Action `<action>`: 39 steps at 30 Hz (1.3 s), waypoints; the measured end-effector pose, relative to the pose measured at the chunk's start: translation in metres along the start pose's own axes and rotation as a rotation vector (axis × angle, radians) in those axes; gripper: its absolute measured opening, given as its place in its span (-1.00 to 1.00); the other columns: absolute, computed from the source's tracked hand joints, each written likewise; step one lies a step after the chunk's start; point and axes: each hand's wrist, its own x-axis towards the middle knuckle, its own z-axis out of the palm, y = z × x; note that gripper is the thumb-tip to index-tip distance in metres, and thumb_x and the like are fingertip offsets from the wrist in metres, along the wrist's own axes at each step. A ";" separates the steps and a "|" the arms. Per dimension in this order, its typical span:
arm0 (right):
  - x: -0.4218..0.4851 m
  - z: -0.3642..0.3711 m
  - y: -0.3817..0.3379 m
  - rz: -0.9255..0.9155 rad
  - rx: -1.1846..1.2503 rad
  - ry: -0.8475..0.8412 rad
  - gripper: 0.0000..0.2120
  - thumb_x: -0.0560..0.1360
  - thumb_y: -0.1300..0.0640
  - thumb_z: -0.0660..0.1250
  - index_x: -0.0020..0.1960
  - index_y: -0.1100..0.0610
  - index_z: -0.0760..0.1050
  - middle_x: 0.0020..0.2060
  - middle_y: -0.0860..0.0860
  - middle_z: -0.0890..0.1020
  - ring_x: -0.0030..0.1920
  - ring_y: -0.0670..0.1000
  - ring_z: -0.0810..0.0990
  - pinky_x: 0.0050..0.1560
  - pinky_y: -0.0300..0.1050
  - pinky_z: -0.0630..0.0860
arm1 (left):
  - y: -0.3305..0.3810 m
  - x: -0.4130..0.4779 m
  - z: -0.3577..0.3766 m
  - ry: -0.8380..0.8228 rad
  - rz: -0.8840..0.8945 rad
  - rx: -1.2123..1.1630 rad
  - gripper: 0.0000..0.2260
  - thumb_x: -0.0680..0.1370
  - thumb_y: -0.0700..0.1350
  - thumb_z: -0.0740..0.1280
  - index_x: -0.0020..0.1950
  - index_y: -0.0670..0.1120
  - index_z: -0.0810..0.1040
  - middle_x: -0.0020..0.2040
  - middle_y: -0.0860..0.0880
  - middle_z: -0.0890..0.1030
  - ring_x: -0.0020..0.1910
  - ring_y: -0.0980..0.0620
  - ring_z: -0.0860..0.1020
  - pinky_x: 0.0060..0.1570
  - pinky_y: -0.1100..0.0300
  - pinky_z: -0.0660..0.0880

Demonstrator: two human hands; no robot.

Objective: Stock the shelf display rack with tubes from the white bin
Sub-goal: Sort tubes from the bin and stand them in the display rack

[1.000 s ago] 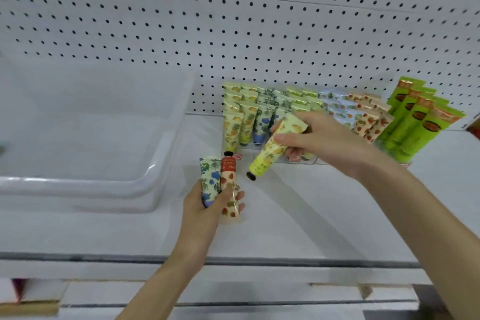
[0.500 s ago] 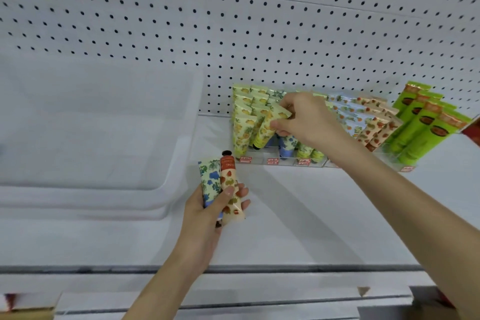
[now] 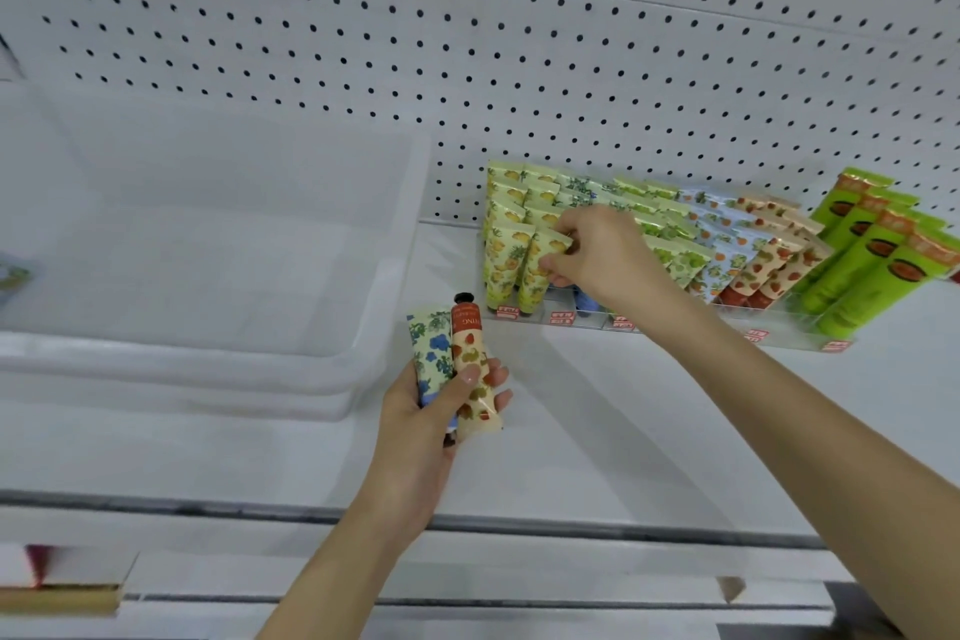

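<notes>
Yellow tube point(image 3: 535, 270) pinched by right hand point(image 3: 597, 252); left hand point(image 3: 426, 411) grips 2 tubes point(image 3: 457, 359).

The right hand point(image 3: 597, 252) is pinching the crimped top end of a yellow fruit-print tube point(image 3: 537, 270), which is standing cap-down in the second lane from the left of the clear plastic display rack point(image 3: 675, 325). The left hand point(image 3: 439, 405) is gripping two tubes side by side above the white shelf surface point(image 3: 597, 405): a blue floral-print tube point(image 3: 431, 353) and a cream strawberry-print tube with a black cap point(image 3: 472, 359). The translucent white plastic bin point(image 3: 208, 250) is sitting on the shelf to the left of the rack. Bright green tubes point(image 3: 872, 250) are occupying the rightmost lanes, leaning toward the white perforated back panel point(image 3: 467, 42).
</notes>
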 end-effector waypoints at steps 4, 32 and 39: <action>0.000 -0.001 -0.001 -0.009 -0.004 0.000 -0.74 0.45 0.26 0.42 0.07 0.38 0.50 -0.21 0.24 0.66 -0.26 0.09 0.68 -0.09 0.11 0.61 | 0.000 -0.002 -0.001 0.008 0.004 -0.018 -0.76 0.53 -0.30 0.29 0.19 -0.20 0.52 0.02 -0.22 0.67 0.01 -0.12 0.66 -0.14 0.15 0.61; -0.120 -0.019 0.051 0.073 0.699 -0.110 -0.90 0.42 0.17 0.45 -0.25 0.03 0.60 -0.39 -0.15 0.62 -0.35 -0.25 0.53 -0.31 -0.41 0.40 | -0.049 -0.011 0.054 -0.253 0.006 0.397 -0.67 0.36 -0.16 0.46 0.10 -0.15 0.58 -0.02 -0.14 0.70 -0.02 -0.11 0.65 0.04 -0.01 0.56; -0.131 -0.055 0.098 0.325 0.951 -0.031 -0.87 0.56 0.12 0.27 0.03 0.17 0.51 -0.14 0.00 0.63 -0.16 -0.11 0.61 -0.06 -0.22 0.54 | -0.076 0.000 0.087 -0.234 0.005 0.395 -0.81 0.57 -0.17 0.29 0.16 -0.17 0.54 0.03 -0.15 0.68 -0.02 -0.06 0.67 -0.09 0.15 0.61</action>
